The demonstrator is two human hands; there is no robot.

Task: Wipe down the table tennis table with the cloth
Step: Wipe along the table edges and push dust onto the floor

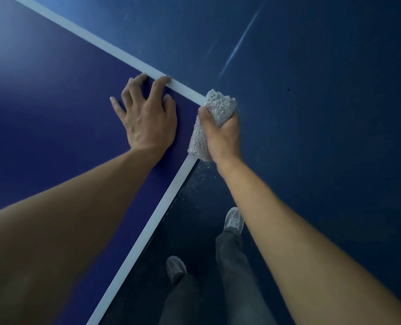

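The dark blue table tennis table [54, 113] fills the left of the view, its white border lines meeting at a corner near the middle. My left hand [145, 113] rests flat on the table top just inside that corner, fingers spread, fingertips touching the white line. My right hand [223, 134] grips a bunched grey fluffy cloth [218, 106] right at the table's corner. The cloth sticks out above and below my fist and covers the corner point.
Beyond the table's edges lies a blue floor [312, 90] with pale streaks. Below the near edge I see my dark trousers and grey shoes [234, 220] on the floor, with pale specks of dust [204, 177] beside the table's side.
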